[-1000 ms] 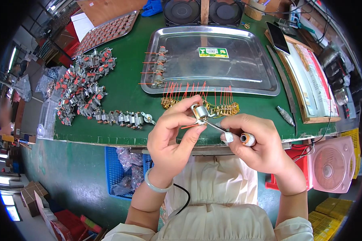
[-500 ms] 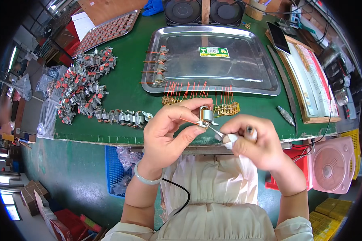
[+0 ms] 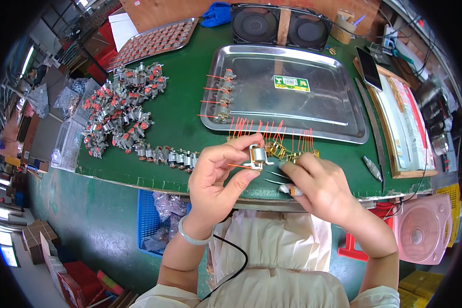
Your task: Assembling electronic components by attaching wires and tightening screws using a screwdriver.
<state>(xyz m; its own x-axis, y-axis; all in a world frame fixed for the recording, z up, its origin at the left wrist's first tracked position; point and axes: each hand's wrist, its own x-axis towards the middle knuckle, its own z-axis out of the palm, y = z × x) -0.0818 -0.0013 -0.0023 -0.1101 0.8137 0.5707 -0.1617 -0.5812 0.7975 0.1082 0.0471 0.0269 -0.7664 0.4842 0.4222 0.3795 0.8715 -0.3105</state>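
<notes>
My left hand [image 3: 216,174] is closed with thumb and fingers on a small metal coil assembly [image 3: 260,155]. The coil is a silvery cylinder in a bracket, and a thin red wire sticks out to its left. To the right of the part, my right hand [image 3: 321,187] is closed on a pointed metal tool [image 3: 277,178] with white wrapping on its handle. Two thin prongs show; its exact kind is unclear. The right fingertips reach to a row of brass-coloured pieces with red wires [image 3: 277,151], and whether they grip one is hidden.
A steel tray [image 3: 339,123] holds several coil assemblies along its left side. More assemblies are heaped [image 3: 123,108] on the green table [image 3: 185,72]. A filled tray [image 3: 159,41], two black fans [image 3: 280,25], a phone [image 3: 368,68] and a paper-covered board [image 3: 403,118] stand around.
My right hand has drawn its tool back from the coil assembly and turned palm down toward the brass-coloured pieces. The left hand still holds the part. The whole view has shifted slightly.
</notes>
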